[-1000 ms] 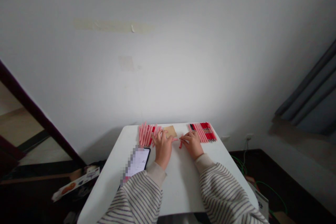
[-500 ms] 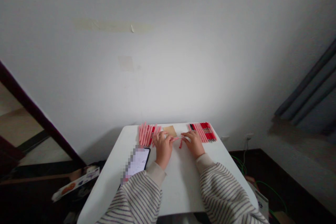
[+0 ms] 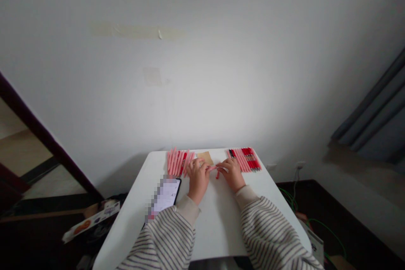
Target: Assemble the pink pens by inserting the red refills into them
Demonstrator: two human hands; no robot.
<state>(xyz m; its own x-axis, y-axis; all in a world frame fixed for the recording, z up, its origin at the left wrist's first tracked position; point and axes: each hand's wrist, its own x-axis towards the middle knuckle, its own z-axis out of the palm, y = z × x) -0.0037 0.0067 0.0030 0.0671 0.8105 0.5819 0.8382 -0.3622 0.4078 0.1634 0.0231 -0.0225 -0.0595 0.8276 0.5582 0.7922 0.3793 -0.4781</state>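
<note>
My left hand [image 3: 198,179] and my right hand [image 3: 232,174] meet over the far middle of a white table [image 3: 218,228]. Both have their fingers curled around one pink pen [image 3: 213,168] held between them. A small red piece [image 3: 217,174] hangs or lies just under that pen. To the left lies a loose pile of pink pens [image 3: 177,162]. To the right is a neat row of pink, red and dark pens [image 3: 245,159]. A brown card [image 3: 205,157] lies at the back between the two groups.
A phone [image 3: 165,196] with a lit screen lies on the table left of my left hand. The table stands against a white wall. A printed box [image 3: 90,220] lies on the dark floor at left. Cables and a grey curtain [image 3: 373,122] are at right.
My hands have closed in on each other and both now grip the pink pen. The pen piles and the phone have not moved.
</note>
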